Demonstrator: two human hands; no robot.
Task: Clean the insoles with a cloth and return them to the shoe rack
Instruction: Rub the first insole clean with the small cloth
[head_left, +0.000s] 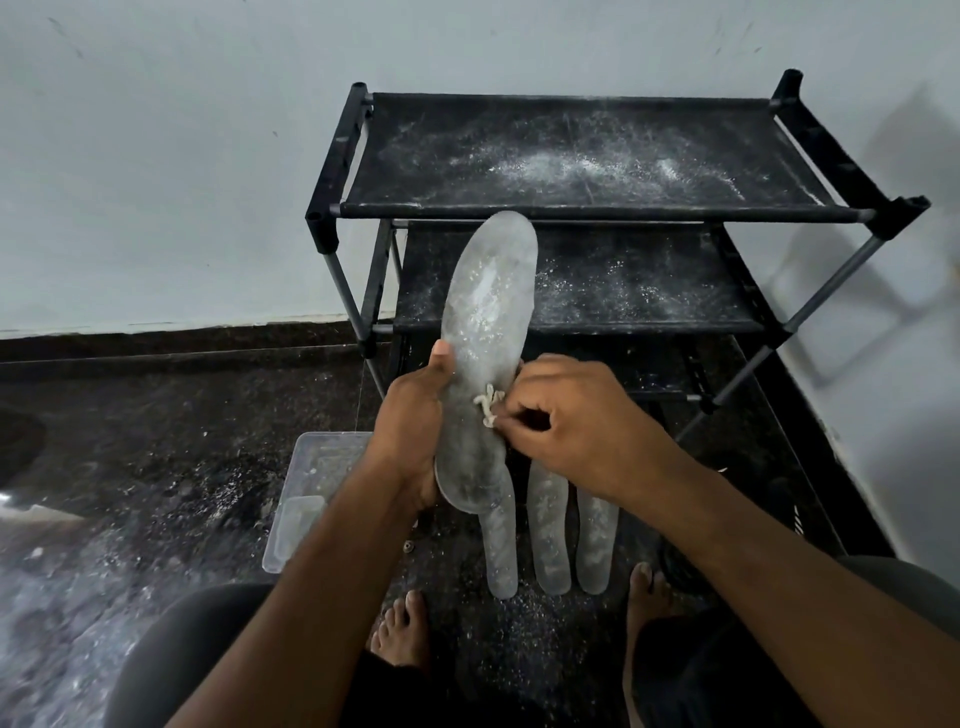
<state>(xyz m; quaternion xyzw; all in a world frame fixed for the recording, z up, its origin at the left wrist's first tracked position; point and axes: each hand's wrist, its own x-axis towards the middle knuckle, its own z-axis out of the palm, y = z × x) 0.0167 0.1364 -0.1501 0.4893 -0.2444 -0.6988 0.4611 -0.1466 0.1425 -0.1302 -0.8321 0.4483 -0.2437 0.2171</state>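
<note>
Dark speckled stone floor (156, 441), pale wall behind. Translucent grey insole (485, 332) held upright before the black fabric-shelved shoe rack (587, 156), dusted white. Left hand (415, 410) grips its edge; right hand (576, 415) fingers pinch a small whitish cloth (487, 405) against it. Three more insoles (548, 535) lie on the floor in front of the rack, clear plastic tub (306, 493) left of them.

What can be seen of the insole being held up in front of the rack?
The held insole is a long, pale grey, translucent-looking piece with rounded ends, speckled with white dust. It stands nearly upright, one end reaching the top shelf edge of the shoe rack. The left hand grips its lower left edge, thumb on the face. The right hand pinches a small whitish cloth against its right edge, near the middle.
</note>
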